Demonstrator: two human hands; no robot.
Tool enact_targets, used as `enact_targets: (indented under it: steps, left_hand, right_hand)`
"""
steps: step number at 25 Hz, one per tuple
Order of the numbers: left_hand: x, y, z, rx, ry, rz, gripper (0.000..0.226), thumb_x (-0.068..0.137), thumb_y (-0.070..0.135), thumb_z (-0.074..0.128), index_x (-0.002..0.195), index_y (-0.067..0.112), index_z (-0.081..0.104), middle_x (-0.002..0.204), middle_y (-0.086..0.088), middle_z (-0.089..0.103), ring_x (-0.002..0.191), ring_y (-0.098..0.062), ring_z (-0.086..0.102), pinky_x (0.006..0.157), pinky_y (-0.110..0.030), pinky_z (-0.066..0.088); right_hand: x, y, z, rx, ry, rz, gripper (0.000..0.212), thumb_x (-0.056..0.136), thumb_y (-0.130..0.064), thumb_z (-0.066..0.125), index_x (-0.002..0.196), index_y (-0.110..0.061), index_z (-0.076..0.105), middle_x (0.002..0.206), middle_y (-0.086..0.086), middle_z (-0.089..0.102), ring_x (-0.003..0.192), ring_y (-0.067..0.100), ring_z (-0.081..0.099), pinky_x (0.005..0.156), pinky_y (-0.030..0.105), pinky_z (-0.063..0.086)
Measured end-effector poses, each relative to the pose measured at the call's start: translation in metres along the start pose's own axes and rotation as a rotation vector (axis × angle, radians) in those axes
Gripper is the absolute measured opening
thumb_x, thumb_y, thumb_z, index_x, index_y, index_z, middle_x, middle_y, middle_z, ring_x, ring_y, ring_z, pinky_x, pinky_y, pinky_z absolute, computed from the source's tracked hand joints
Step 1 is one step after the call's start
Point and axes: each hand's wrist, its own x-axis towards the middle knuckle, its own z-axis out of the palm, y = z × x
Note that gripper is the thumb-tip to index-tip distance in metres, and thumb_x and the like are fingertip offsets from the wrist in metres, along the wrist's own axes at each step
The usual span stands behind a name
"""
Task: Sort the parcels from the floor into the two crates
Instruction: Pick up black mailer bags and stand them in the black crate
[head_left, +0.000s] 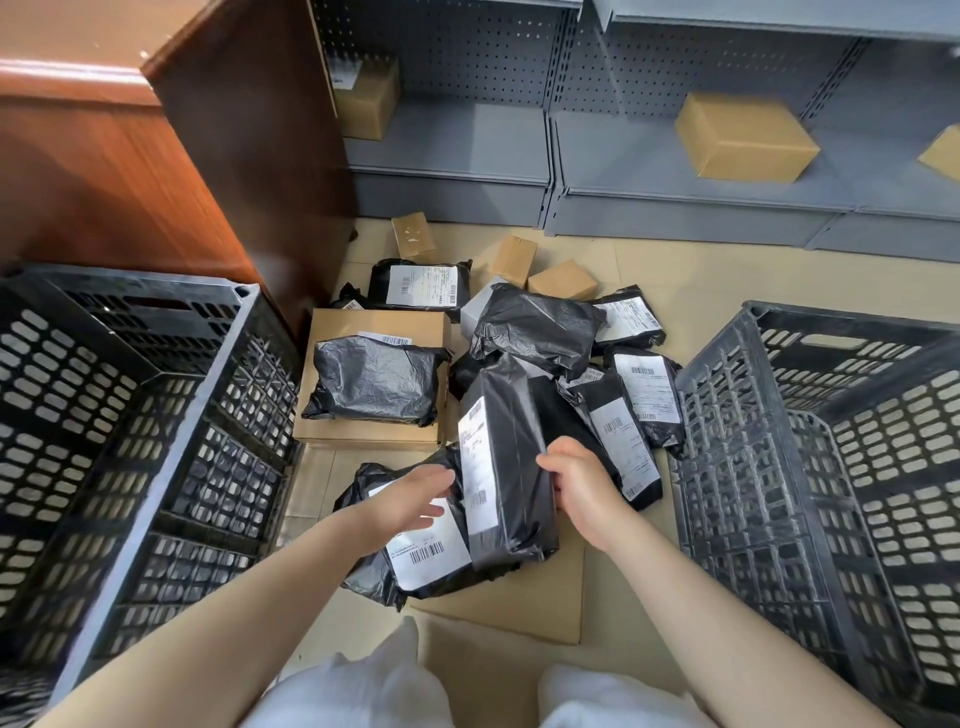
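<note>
Black parcels heaped on the floor between two crates

A long black parcel (506, 467) is held tilted on edge over a labelled black parcel (415, 551). Others are piled beyond it, one (376, 379) lying on a flat carton (332, 327). The left crate (130, 415) and right crate (810, 467) are black latticed plastic.

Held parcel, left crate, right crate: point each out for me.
Held parcel (506, 467): head view, its black front face.
Left crate (156, 283): head view, far rim.
Right crate (727, 358): head view, near-left wall.
</note>
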Motion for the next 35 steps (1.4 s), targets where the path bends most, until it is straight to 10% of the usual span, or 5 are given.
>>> enact_targets:
  steps: [11,21,26,35]
  left_hand:
    - [-0.04,0.048,0.015,-0.406,-0.177,0.259,0.057,0.088,0.03,0.066,0.139,0.037,0.041,0.132,0.001,0.063,0.116,-0.025,0.064,0.085,-0.043,0.056]
    - [-0.1,0.066,-0.051,-0.322,0.239,0.468,0.047,0.09,0.026,0.066,0.133,0.025,0.049,0.119,0.0,0.068,0.097,-0.01,0.071,0.075,-0.02,0.055]
    - [-0.124,0.056,-0.126,-0.353,0.429,0.506,0.031,0.094,0.026,0.06,0.124,0.021,0.061,0.115,0.0,0.072,0.109,-0.022,0.067,0.099,-0.042,0.05]
    - [-0.142,-0.011,-0.263,-0.568,0.866,0.396,0.021,0.096,0.023,0.058,0.114,0.023,0.067,0.111,-0.007,0.072,0.099,-0.025,0.069,0.091,-0.04,0.054]
  right_hand:
    - [-0.02,-0.04,-0.002,0.583,-0.153,-0.081,0.024,0.096,-0.005,0.039,0.113,-0.008,0.056,0.111,0.016,0.068,0.105,0.032,0.063,0.098,0.047,0.045]
    - [-0.05,-0.092,0.039,0.117,-0.162,-0.133,0.037,0.102,-0.043,0.045,0.119,-0.014,0.062,0.112,0.012,0.072,0.106,0.028,0.068,0.096,0.044,0.054]
    - [-0.045,-0.123,0.116,-0.118,-0.249,-0.218,0.024,0.103,-0.036,0.046,0.121,-0.021,0.05,0.116,0.008,0.066,0.104,0.024,0.066,0.092,0.038,0.056]
    - [-0.011,-0.136,0.276,-0.552,-0.371,-0.444,0.043,0.101,-0.034,0.045,0.143,-0.024,0.042,0.14,0.0,0.053,0.12,0.02,0.054,0.103,0.034,0.042]
